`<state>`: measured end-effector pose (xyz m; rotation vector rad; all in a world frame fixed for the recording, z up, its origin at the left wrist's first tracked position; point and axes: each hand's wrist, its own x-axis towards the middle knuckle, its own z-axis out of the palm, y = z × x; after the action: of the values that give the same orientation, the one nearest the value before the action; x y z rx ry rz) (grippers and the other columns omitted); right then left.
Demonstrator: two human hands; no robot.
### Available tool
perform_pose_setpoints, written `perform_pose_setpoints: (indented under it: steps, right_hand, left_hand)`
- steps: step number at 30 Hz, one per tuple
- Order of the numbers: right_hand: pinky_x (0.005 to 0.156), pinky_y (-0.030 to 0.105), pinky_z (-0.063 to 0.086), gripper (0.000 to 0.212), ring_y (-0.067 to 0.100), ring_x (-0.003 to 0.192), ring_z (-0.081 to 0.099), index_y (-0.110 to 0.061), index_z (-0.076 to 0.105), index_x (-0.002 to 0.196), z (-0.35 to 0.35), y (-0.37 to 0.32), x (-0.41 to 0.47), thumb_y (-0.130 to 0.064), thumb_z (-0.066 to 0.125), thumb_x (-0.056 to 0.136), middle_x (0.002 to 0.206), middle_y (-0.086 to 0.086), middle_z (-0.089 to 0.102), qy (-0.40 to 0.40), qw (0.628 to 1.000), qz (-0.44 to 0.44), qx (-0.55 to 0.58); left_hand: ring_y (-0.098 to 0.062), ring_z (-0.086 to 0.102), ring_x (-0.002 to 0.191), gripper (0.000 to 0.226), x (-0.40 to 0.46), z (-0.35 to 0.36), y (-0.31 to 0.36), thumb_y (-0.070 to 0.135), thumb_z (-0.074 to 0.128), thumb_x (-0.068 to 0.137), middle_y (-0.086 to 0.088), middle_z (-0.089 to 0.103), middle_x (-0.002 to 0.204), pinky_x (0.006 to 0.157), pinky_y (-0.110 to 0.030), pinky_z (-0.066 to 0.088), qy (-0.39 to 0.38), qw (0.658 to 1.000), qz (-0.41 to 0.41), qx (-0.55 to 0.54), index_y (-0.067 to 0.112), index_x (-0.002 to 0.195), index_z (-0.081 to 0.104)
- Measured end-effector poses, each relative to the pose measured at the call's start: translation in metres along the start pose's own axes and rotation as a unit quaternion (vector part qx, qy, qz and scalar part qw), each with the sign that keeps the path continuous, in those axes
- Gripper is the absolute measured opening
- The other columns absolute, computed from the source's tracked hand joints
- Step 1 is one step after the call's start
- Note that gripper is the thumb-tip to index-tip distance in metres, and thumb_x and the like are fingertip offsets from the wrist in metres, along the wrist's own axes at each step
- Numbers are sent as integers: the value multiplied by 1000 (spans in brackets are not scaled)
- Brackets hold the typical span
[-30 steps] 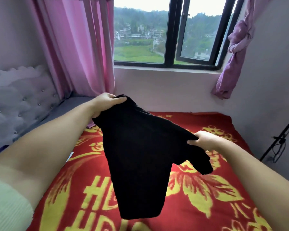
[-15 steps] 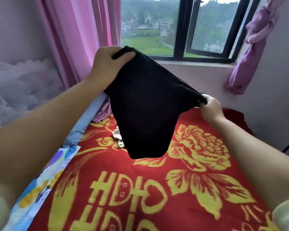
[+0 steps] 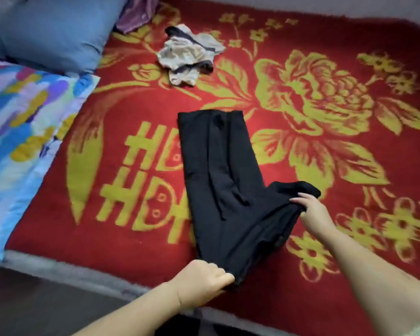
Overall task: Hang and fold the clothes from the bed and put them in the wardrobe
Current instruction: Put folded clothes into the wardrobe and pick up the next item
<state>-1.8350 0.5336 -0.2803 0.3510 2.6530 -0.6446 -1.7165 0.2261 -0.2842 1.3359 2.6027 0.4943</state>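
Landmark: the black garment (image 3: pixel 218 180), laid flat on the red blanket (image 3: pixel 301 275) that covers the bed.

Far left of the garment, at the bed's left edge, lies a multicoloured pillow (image 3: pixel 22 132); behind it sits a blue pillow (image 3: pixel 51 30). A purple cloth (image 3: pixel 136 15) shows at the top edge, just right of the blue pillow.

Directly left of the garment, the blanket carries large yellow characters; the shapes resemble "HD" but the garment covers part of them, so a firm reading is not possible. No brand or label is legible anywhere.

Beyond the garment's far end, well apart from it, lies a crumpled beige garment with dark trim (image 3: pixel 192 57).

The left hand (image 3: pixel 204 282) pinches the garment's near corner, fingers curled onto the fabric, at the bed's front edge. The right hand (image 3: pixel 310 212) grips a bunched fold on the garment's right side, beside a short black flap that sticks out to the right. Right of the garment, a large yellow flower pattern (image 3: pixel 310 98) fills the blanket.

Change from the earlier frames: the garment was held up in the air in front of the window by both hands; it now lies stretched lengthwise on the blanket, and the view points down at the bed.
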Motion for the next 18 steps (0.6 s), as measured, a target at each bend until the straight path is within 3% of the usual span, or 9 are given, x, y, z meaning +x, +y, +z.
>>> perform_pose_setpoints:
  steps: [2, 5, 8, 10, 11, 13, 15, 18]
  right_hand:
    - [111, 29, 24, 50, 26, 137, 36, -5, 59, 128, 41, 33, -11, 13, 46, 83, 150, 10, 36, -35, 999, 4, -19]
    - [111, 24, 21, 57, 23, 141, 29, -5, 50, 136, 70, 68, -16, 15, 45, 83, 155, 6, 27, -57, 997, -15, -51]
    - [114, 35, 21, 62, 32, 145, 15, -12, 38, 145, 76, 86, -16, 11, 43, 88, 159, 1, 16, -39, 993, -39, -105]
    - [117, 47, 12, 61, 37, 145, 8, -15, 35, 146, 79, 95, -15, 7, 41, 89, 159, 4, 17, -64, 977, -40, -200]
    - [117, 50, 8, 58, 35, 145, 12, -16, 40, 143, 81, 97, -15, 4, 41, 89, 155, 7, 26, -87, 961, -25, -260]
    - [116, 51, 10, 48, 29, 136, 36, -21, 59, 125, 79, 96, -16, 0, 42, 86, 133, 9, 54, -106, 953, 46, -281]
    - [106, 42, 27, 40, 27, 118, 53, -22, 65, 113, 73, 90, -9, -4, 45, 84, 118, 6, 65, -53, 970, 56, -229]
    - [93, 38, 38, 34, 29, 116, 53, -16, 59, 123, 77, 76, 20, -11, 47, 91, 124, 6, 59, 40, 989, -82, -114]
  left_hand:
    - [-9, 49, 46, 22, -18, 50, 16, 19, 55, 62, 9, 48, 56, 37, -22, 31, -73, 997, -23, 16, 24, 82, 46]
    - [-9, 50, 49, 61, -24, 103, 39, 19, 77, 39, 10, 50, 58, 40, -21, 30, -176, 980, -88, 20, 23, 91, 45]
    - [-12, 52, 54, 73, -11, 133, 57, 16, 83, 32, 8, 52, 64, 44, -21, 33, -208, 966, -150, -12, 20, 96, 46]
    - [-20, 57, 74, 56, -1, 140, 67, 12, 77, 55, -1, 56, 83, 59, -28, 40, -233, 958, -164, -33, 16, 103, 48]
    - [-26, 56, 90, 41, 3, 139, 70, 11, 66, 73, -6, 55, 98, 71, -33, 40, -255, 946, -194, -38, 13, 109, 48]
    - [-31, 48, 111, 26, 18, 140, 67, 19, 45, 94, -10, 50, 118, 85, -39, 37, -285, 926, -244, -51, 12, 119, 47]
    - [-27, 49, 113, 29, 37, 136, 59, 32, 37, 99, -7, 52, 118, 86, -38, 41, -254, 922, -286, -64, 15, 120, 48]
    - [-22, 50, 107, 29, 69, 136, 43, 37, 36, 99, -1, 52, 113, 82, -34, 41, -157, 934, -313, -70, 18, 118, 48]
